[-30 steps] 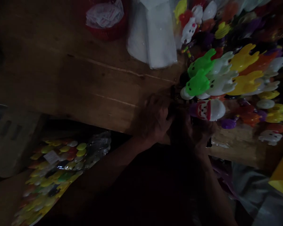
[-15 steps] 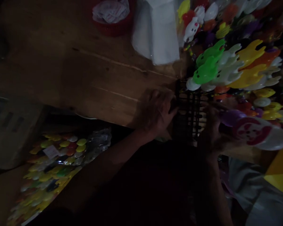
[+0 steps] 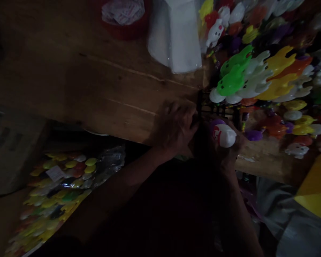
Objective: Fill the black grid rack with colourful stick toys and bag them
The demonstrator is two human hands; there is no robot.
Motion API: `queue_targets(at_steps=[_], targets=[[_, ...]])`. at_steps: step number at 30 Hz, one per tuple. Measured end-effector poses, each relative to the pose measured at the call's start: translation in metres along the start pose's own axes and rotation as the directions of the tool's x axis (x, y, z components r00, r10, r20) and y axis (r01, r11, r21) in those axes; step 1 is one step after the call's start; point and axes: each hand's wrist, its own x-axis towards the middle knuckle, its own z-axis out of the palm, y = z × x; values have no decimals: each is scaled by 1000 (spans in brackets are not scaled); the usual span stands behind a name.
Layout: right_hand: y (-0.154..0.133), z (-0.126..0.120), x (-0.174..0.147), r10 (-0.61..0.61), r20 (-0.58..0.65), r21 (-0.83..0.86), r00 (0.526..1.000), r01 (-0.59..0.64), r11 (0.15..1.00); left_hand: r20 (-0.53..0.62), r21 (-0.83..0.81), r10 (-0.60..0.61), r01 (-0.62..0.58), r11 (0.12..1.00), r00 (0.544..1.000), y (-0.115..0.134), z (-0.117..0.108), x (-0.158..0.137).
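My right hand (image 3: 231,148) is closed around a white and purple plastic toy (image 3: 227,136) with a red printed face. It holds the toy over the near part of a black grid rack (image 3: 216,109), covering much of it. My left hand (image 3: 178,125) rests on the wooden table at the rack's left end, its fingers curled against the rack's edge. Shadow hides its fingertips. Green toy figures (image 3: 232,80) lie just beyond the rack, among white and yellow ones.
Piles of colourful plastic toys (image 3: 276,123) cover the right of the table (image 3: 101,82). White plastic bags (image 3: 183,39) lie at the back, beside a red basket (image 3: 125,30) of packets. Below left are bagged toys (image 3: 61,192); a yellow sheet (image 3: 315,189) is at right.
My right hand has moved left with the toy, from the right of the rack to over it. The toy now points more toward me. My left hand has stayed in place.
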Motion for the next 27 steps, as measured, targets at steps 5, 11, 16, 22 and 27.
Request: queue_targets(at_steps=[5, 11, 16, 22, 27], targets=[[-10, 3, 14, -31, -119, -63, 992, 24, 998, 18, -16, 47, -47, 999, 999, 8, -3, 2], [-7, 9, 14, -52, -159, 28, 986, 57, 998, 35, -84, 116, -113, 990, 993, 15, 2, 11], [-4, 7, 19, -134, -128, 37, 983, 139, 990, 102, -138, 140, -125, 983, 985, 13, -6, 15], [-3, 11, 22, -184, -134, 80, 974, 195, 978, -10, -283, 77, -77, 956, 997, 24, -27, -1], [-1, 12, 25, -282, -131, 81, 950, 294, 952, -95, -255, 155, -174, 951, 983, 24, -14, 9]])
